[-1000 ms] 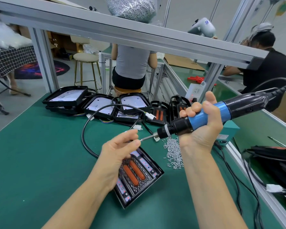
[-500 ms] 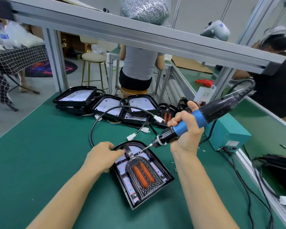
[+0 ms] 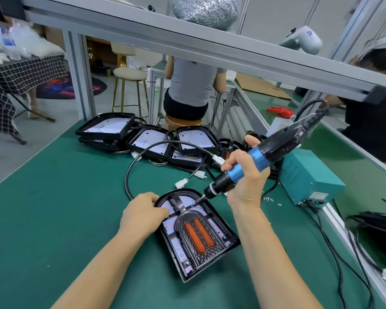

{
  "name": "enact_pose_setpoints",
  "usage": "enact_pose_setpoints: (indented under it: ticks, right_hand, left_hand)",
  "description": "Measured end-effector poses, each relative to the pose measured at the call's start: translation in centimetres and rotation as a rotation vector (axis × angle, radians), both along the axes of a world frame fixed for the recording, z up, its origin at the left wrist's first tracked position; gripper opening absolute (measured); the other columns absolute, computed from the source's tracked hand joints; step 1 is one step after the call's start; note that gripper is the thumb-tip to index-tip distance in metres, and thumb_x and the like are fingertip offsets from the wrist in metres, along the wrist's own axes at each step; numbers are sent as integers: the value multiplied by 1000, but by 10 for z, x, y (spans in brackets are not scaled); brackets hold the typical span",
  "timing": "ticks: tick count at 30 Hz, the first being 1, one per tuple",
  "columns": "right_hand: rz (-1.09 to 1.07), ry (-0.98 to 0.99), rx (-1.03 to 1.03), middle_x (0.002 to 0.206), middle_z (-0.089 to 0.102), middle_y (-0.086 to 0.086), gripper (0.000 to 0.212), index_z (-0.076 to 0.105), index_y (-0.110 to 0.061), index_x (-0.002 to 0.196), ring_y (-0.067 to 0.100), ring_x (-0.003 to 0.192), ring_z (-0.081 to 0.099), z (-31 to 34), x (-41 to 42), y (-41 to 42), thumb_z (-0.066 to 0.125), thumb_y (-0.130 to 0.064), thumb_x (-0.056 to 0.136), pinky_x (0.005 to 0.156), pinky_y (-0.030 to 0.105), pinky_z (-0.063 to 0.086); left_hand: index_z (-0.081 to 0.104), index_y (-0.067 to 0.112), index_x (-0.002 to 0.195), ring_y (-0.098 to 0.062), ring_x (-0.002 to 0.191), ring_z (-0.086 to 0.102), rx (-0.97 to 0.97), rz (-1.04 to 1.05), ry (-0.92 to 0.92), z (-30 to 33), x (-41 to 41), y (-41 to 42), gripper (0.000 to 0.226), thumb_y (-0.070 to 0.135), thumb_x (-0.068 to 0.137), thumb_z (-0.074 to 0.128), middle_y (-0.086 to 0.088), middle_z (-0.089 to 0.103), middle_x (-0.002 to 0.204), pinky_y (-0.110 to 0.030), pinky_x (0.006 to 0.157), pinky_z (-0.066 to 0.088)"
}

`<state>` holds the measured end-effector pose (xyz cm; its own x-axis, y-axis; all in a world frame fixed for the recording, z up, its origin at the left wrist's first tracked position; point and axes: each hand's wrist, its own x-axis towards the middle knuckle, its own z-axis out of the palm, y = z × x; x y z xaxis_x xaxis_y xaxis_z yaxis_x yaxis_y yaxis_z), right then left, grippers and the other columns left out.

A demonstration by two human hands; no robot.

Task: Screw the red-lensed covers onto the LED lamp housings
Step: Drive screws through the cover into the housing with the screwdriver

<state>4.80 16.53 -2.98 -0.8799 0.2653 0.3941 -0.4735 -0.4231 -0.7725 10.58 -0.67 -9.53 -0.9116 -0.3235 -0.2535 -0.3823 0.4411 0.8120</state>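
- Head view: the LED lamp housing (image 3: 196,237) lies on the table (image 3: 54,219), long axis running away from the person, its red-lensed cover (image 3: 198,235) seated.
- Its far-left rim is pressed by the left hand (image 3: 143,212); the electric screwdriver (image 3: 254,161) is gripped by the right hand (image 3: 245,175), bit angled onto the cover's far end.

My left hand (image 3: 143,214) covers the lamp housing's (image 3: 218,257) near-left rim, so I can't see the fingers' grip there. The screwdriver (image 3: 256,157) bit tip is too small to show any screw. Its cable (image 3: 308,108) vanishes behind the frame.
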Motion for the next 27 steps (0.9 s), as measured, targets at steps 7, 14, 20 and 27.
enact_pose_setpoints:
  ticks: [7, 14, 20, 27]
  right_hand:
    - [24, 38, 92, 52, 50, 4, 39, 58, -18, 102, 20, 47, 46, 1, 1, -1, 64, -15, 64, 55, 28, 43]
    - [82, 32, 166, 50, 53, 1, 44, 56, -16, 108, 18, 48, 48, -4, 4, -7, 64, -17, 64, 59, 29, 44]
    - [90, -122, 246, 68, 62, -7, 23, 56, -27, 87, 21, 73, 59, 3, 2, 10, 72, -17, 74, 83, 36, 48]
    - [163, -233, 153, 71, 57, 2, 36, 64, -19, 101, 25, 80, 53, 12, 6, 21, 72, -8, 68, 87, 39, 46]
  left_hand:
    - [57, 24, 88, -29, 85, 64, 23, 25, 22, -5, 0, 6, 14, 17, 76, 58, 0, 67, 88, -45, 77, 56]
    - [48, 5, 99, -36, 88, 64, 410, 107, 54, -6, 0, 21, 23, 12, 82, 63, -22, 64, 101, -49, 77, 55]
    - [51, 11, 89, -30, 81, 60, 582, 294, 143, -13, 3, 29, 22, -6, 80, 59, -20, 64, 99, -47, 81, 50]
    - [48, 20, 86, -29, 82, 61, 598, 403, 218, -15, 3, 39, 29, -7, 81, 57, -10, 63, 88, -47, 83, 51]
